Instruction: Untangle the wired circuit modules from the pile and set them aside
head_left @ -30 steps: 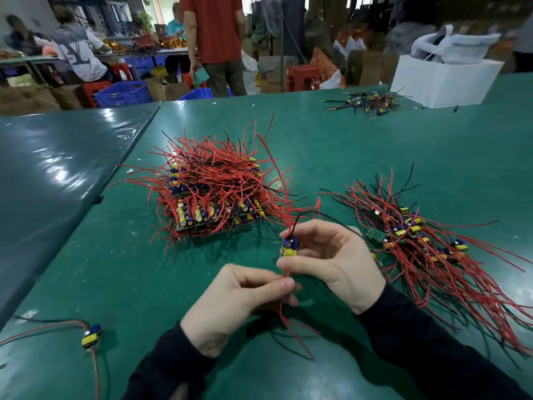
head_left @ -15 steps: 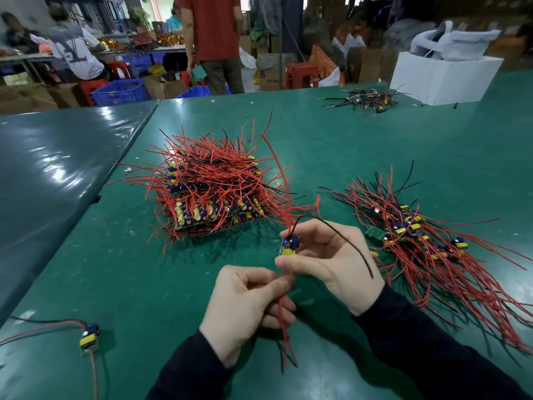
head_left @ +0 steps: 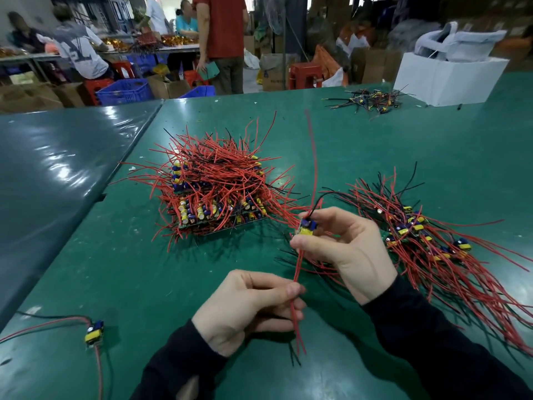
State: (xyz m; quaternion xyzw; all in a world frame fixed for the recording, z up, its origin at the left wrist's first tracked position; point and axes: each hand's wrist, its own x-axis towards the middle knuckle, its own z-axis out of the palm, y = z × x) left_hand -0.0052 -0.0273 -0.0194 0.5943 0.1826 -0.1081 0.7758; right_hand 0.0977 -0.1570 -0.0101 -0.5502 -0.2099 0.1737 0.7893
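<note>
My right hand [head_left: 343,246] pinches a small yellow-and-blue circuit module [head_left: 306,228] above the green table [head_left: 115,269]. Red wires hang down from the module, and my left hand [head_left: 248,307] pinches them between thumb and finger. Another red wire stands straight up from the module, and a black one curves off to the right. A big tangled pile of modules with red wires [head_left: 216,192] sits behind my hands. To the right lies a second spread of modules [head_left: 427,241] with long red and black wires.
A single module [head_left: 93,334] with red and black leads lies at the near left. A small bundle of wired parts [head_left: 372,101] and a white box [head_left: 450,77] sit at the far right. A second table [head_left: 43,174] joins on the left. People work beyond.
The module's red wire has swung up and now stands straight. My left hand has slid down the hanging red wires, which now lie straighter below the module.
</note>
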